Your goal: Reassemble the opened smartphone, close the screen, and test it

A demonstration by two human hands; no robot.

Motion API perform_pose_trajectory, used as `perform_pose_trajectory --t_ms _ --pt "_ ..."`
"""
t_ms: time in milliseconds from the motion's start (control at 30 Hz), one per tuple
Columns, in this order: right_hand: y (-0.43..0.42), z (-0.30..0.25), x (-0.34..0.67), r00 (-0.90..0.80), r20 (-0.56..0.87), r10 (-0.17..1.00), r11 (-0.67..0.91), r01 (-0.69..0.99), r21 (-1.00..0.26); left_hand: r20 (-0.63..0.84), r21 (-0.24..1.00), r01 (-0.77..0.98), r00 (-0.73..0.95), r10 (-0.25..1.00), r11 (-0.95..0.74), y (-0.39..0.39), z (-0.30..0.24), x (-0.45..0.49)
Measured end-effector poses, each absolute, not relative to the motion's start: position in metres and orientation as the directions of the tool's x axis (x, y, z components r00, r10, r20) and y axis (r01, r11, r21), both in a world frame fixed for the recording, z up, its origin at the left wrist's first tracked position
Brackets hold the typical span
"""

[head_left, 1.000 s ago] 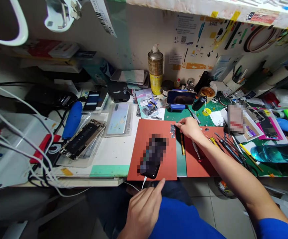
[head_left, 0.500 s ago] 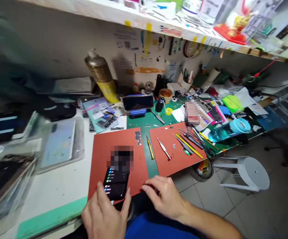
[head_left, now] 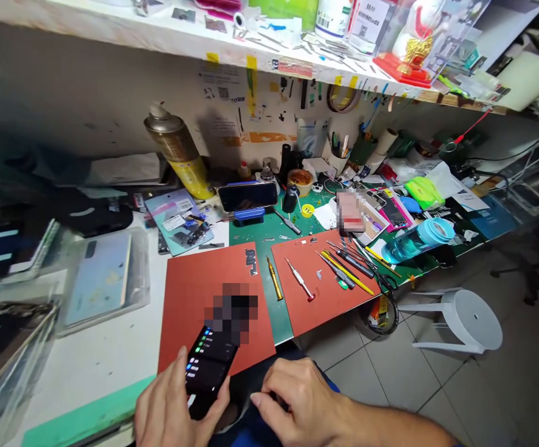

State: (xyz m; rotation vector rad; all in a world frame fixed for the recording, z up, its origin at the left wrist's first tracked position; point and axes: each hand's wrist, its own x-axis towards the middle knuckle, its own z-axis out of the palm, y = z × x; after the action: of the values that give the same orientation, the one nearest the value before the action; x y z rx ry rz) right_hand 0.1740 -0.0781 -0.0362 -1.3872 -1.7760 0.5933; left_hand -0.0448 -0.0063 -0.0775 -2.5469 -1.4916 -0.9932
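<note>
My left hand (head_left: 171,406) grips the near end of a black phone (head_left: 208,366) with a lit screen, thumb and fingers on its two sides. The phone hangs over the front edge of a red mat (head_left: 195,298). My right hand (head_left: 297,406) is just right of the phone, below the bench edge, with fingers curled in a pinch around something small and dark that I cannot name. A small metal bracket (head_left: 251,262) lies at the far right of that mat.
A second red mat (head_left: 316,304) holds a yellow-handled screwdriver (head_left: 274,279), tweezers and several other tools (head_left: 344,264). Farther back stand a spray can (head_left: 179,152), a phone on a blue stand (head_left: 248,195) and a teal bottle (head_left: 418,239). A white stool (head_left: 465,316) is at the right.
My right hand left the bracket at the back of the mat and came down beside the phone. My left hand took hold of the phone and drew it toward me. The view swung right.
</note>
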Motion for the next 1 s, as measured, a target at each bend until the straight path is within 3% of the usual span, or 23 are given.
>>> perform_pose_trajectory --t_ms 133,300,433,667,767,867,1000 --pt "-0.081 -0.033 0.167 -0.175 0.436 0.883 0.454 0.553 -0.698 0.441 0.305 0.828 0.315 0.840 -0.470 -0.024 -0.077 -0.046" --pt "-0.072 -0.032 0.160 -0.318 0.520 0.793 0.601 0.549 -0.581 0.321 0.323 0.914 0.137 0.937 -0.244 -0.042 -0.070 -0.044" --pt "-0.065 -0.037 0.147 -0.435 0.487 0.757 0.653 0.523 -0.548 0.192 0.423 0.898 0.046 0.980 -0.125 -0.049 -0.066 -0.041" --pt "-0.061 -0.041 0.125 -0.507 0.394 0.766 0.641 0.562 -0.523 0.225 0.505 0.848 0.052 0.973 -0.162 -0.051 -0.069 -0.044" --pt "-0.060 -0.041 0.126 -0.448 0.382 0.808 0.588 0.646 -0.487 0.244 0.501 0.848 0.054 0.968 -0.174 -0.048 -0.069 -0.044" --pt "-0.060 -0.039 0.134 -0.219 0.414 0.883 0.418 0.767 -0.487 0.259 0.477 0.862 0.047 0.965 -0.170 -0.045 -0.066 -0.042" --pt "-0.064 -0.035 0.146 -0.055 0.497 0.866 0.332 0.806 -0.489 0.258 0.444 0.881 0.048 0.965 -0.163 -0.040 -0.062 -0.040"
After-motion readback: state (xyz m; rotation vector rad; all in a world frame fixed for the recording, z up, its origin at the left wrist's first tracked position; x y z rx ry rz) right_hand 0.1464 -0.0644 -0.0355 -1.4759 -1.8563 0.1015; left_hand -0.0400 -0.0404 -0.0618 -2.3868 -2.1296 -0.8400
